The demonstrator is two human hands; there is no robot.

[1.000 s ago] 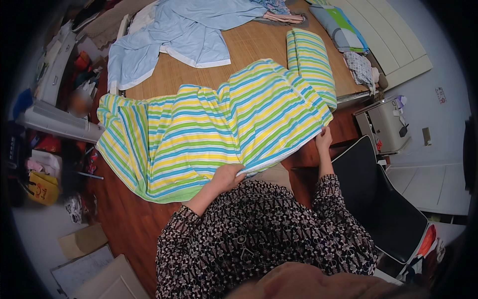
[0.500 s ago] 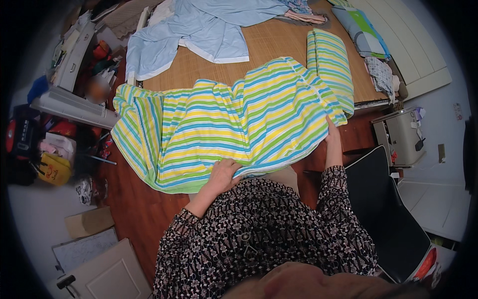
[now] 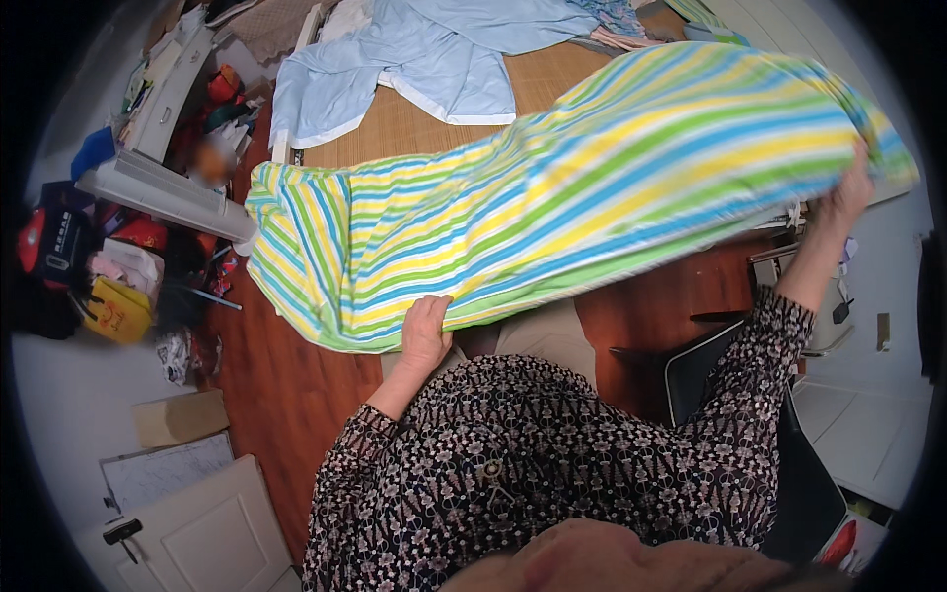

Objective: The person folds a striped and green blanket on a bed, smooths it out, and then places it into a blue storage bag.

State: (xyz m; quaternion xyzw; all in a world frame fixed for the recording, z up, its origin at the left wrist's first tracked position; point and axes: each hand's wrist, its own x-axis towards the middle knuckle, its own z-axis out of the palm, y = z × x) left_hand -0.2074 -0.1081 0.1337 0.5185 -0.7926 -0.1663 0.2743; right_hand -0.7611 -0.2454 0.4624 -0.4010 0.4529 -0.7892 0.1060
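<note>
Gripping a bedding cloth, the left hand and raised right hand spread its creased yellow, green, blue and white stripes along the near edge of the bed; light-blue fabric lies toward the left edge.

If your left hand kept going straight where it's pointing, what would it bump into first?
The striped cloth: my left hand is already at its near edge. Past that looks like the brown mat, though how high the cloth sits above it is hard to tell.
</note>
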